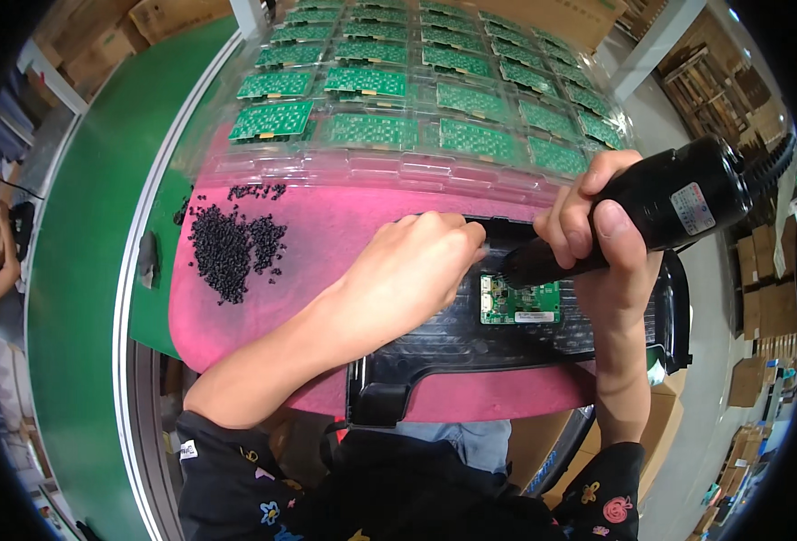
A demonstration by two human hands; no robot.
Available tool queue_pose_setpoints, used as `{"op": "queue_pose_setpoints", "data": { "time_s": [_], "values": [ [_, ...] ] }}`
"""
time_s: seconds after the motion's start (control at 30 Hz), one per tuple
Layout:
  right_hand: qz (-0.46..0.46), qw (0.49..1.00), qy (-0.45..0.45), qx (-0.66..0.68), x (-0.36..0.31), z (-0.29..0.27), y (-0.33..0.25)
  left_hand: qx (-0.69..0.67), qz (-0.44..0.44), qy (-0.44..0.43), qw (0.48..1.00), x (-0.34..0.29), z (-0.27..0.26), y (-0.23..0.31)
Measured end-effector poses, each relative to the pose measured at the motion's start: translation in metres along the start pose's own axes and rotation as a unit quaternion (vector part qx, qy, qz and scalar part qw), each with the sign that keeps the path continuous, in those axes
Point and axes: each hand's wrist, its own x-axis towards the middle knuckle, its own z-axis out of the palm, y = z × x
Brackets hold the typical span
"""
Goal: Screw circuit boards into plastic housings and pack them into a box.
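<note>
My right hand (pixel 610 225) is wrapped round a black electric screwdriver (pixel 664 203), which slants down and left. Its tip end is over a green circuit board (pixel 543 302) with white connectors, lying inside a black plastic housing (pixel 471 347). Beside the board, my left hand (pixel 425 270) is closed, fingers curled at the housing's far left part. Whatever the left fingers hold, if anything, is hidden. Housing and board rest on a pink mat (pixel 317 212). To the left on that mat lies a heap of tiny black pieces (pixel 223 252) that look like screws.
Clear plastic trays (pixel 398 167) of green circuit boards stand along the far side. A small dark object (pixel 148 257) lies on the green surface (pixel 83 270) at left. Cardboard boxes (pixel 759 298) stack at the right. Another person's arm (pixel 2 239) shows at the far left.
</note>
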Motion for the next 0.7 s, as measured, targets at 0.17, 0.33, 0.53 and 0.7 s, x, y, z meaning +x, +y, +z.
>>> {"op": "queue_pose_setpoints", "data": {
  "time_s": [0.17, 0.33, 0.53, 0.7],
  "values": [
    [-0.012, 0.999, -0.026, 0.018, -0.001, 0.000, 0.005, -0.008, 0.005, -0.001, 1.000, 0.000, 0.005, -0.004],
    [0.012, 0.997, -0.077, 0.014, 0.003, -0.004, 0.008, -0.019, 0.008, -0.017, 1.000, 0.001, 0.005, -0.003],
    [-0.005, 0.999, -0.044, -0.003, 0.000, 0.002, 0.011, -0.005, 0.014, -0.024, 1.000, 0.001, 0.006, -0.002],
    [-0.009, 0.999, -0.045, 0.004, -0.003, -0.004, 0.012, -0.005, 0.016, -0.029, 0.999, 0.002, 0.007, 0.000]
  ]
}}
